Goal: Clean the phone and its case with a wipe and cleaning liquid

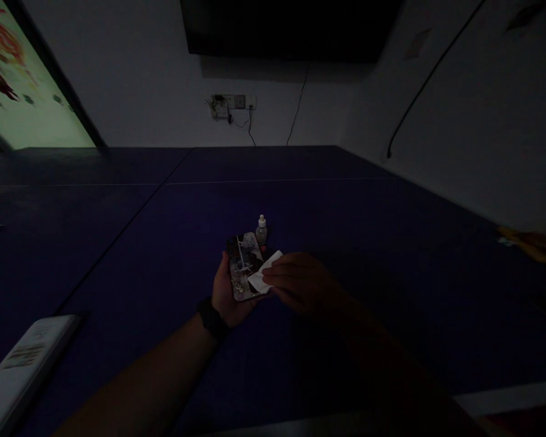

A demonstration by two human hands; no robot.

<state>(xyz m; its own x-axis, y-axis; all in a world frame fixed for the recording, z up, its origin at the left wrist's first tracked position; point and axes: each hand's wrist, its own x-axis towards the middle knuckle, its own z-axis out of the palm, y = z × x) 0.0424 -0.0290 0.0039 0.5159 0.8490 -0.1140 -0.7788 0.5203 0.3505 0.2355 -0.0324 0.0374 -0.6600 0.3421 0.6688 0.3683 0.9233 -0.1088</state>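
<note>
- Super dim room, big wall screen [291,30] cut off up top.
- Phone [243,261] over the blue table [191,212], gripped from below by the left hand [227,297], palm mostly hidden.
- White wipe [266,273] pinched in the right hand [303,282], touching the phone and covering part of its right side.
- Can barely make out the right forearm, lost in shadow.
- Dropper bottle [261,232] just beyond the phone.
- White box [27,358] cut off lower left, yellowish thing [532,244] far right too dark to identify.
- Loads of room past the bottle, back edge well away.
</note>
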